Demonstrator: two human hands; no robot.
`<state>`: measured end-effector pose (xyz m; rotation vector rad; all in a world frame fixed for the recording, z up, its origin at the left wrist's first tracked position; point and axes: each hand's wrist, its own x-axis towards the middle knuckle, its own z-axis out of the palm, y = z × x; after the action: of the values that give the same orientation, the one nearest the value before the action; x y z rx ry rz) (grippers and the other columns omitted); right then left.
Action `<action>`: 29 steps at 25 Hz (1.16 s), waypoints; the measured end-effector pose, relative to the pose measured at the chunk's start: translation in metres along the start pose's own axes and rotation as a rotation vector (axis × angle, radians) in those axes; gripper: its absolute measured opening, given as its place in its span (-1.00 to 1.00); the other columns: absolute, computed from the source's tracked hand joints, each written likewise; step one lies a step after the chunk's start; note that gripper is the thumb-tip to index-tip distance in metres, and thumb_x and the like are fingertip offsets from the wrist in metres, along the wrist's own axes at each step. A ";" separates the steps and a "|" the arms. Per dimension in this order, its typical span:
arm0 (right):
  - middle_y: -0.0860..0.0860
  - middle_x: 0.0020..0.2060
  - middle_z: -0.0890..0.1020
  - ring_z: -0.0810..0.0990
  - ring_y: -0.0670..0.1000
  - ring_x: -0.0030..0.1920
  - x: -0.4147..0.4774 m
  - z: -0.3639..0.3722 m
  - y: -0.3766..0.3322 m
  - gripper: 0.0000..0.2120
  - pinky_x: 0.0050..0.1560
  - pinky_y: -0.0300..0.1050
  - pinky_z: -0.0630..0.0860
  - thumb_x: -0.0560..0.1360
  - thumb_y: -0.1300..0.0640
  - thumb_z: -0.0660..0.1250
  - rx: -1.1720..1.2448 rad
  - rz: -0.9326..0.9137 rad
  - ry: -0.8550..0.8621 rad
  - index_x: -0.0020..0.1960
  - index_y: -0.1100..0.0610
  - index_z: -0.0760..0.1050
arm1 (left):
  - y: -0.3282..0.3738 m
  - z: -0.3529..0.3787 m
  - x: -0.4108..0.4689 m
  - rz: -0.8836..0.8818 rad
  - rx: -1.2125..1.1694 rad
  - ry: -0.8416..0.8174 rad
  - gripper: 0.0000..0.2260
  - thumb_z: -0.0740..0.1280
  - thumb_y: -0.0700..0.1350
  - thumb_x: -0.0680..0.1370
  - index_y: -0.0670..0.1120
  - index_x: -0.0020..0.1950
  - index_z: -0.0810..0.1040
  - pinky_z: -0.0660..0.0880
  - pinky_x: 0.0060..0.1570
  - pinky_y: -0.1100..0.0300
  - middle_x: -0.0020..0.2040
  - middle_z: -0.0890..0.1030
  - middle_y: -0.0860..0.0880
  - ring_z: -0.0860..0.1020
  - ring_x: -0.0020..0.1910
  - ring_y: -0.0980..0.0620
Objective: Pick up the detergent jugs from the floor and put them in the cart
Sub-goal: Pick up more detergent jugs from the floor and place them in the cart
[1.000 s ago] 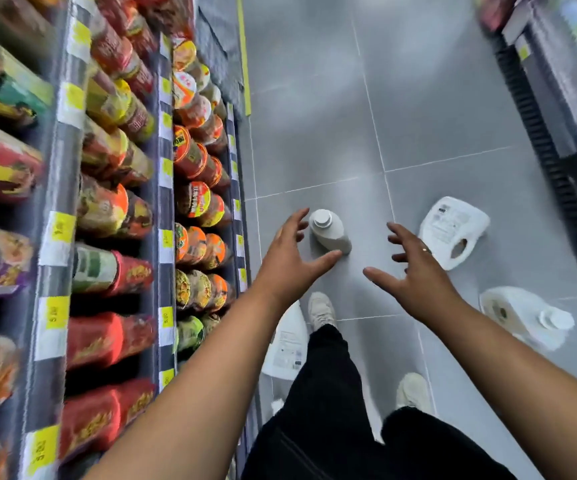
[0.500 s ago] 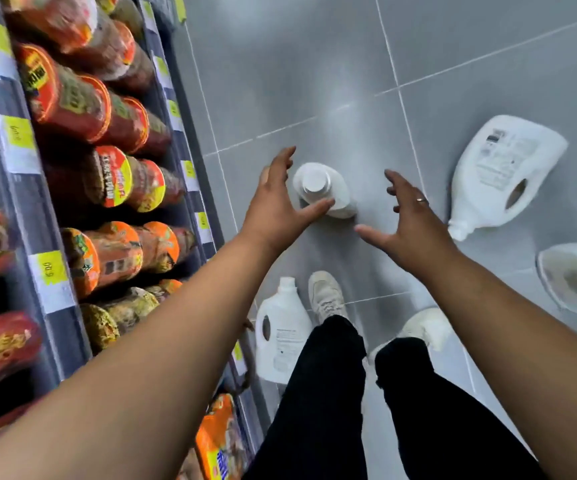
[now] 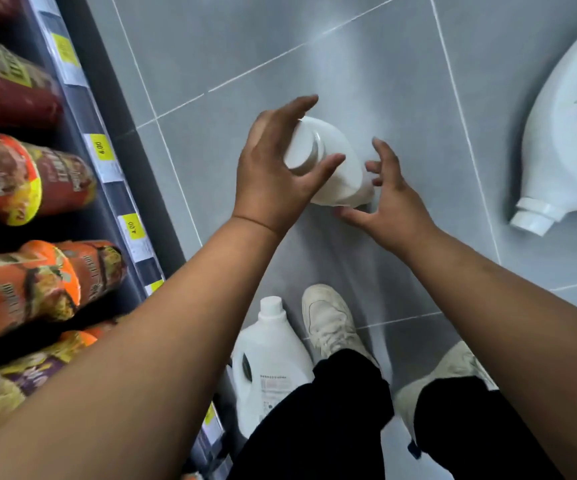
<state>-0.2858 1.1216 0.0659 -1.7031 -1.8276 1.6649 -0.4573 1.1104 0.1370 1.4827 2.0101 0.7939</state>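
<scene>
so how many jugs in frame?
3. Centre jug upright between left hand and right hand; near jug beside the left shoe, by the shelf; right jug lying down, cropped at the edge. Others may be out of frame.
</scene>
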 end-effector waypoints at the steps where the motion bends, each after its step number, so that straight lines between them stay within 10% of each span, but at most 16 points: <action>1: -0.02 0.20 0.51 0.54 0.10 0.17 0.009 0.007 0.003 0.03 0.10 -0.11 0.42 0.32 -0.03 0.56 0.028 0.000 0.008 0.56 -0.02 -0.04 | -0.002 0.005 0.004 0.019 -0.018 0.038 -0.45 0.54 0.02 0.36 0.02 0.31 0.46 0.31 0.15 0.49 0.10 0.55 0.00 0.50 0.10 0.27; 14: -0.20 -0.25 0.53 0.55 0.05 -0.13 -0.040 -0.062 -0.069 -0.13 -0.09 -0.13 0.46 0.18 -0.02 0.64 0.070 -0.079 0.150 0.38 -0.06 0.28 | 0.056 -0.027 0.043 -0.274 -0.334 0.177 -0.67 0.50 -0.08 0.40 0.09 0.11 0.52 0.44 0.29 0.11 0.11 0.62 0.04 0.53 0.14 0.21; 29: -0.19 -0.08 0.59 0.55 -0.10 -0.06 -0.306 -0.303 -0.294 -0.31 -0.03 -0.22 0.47 0.14 -0.09 0.64 0.166 -0.067 0.474 0.18 -0.27 0.41 | 0.428 -0.201 0.029 -0.072 -0.453 -0.066 -0.81 0.55 0.02 0.32 0.11 -0.19 0.56 0.56 0.07 0.04 -0.17 0.59 0.20 0.60 -0.03 0.08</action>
<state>-0.1427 1.1411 0.5669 -1.7516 -1.4647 1.2106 -0.3242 1.2066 0.5816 1.1531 1.6808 1.0689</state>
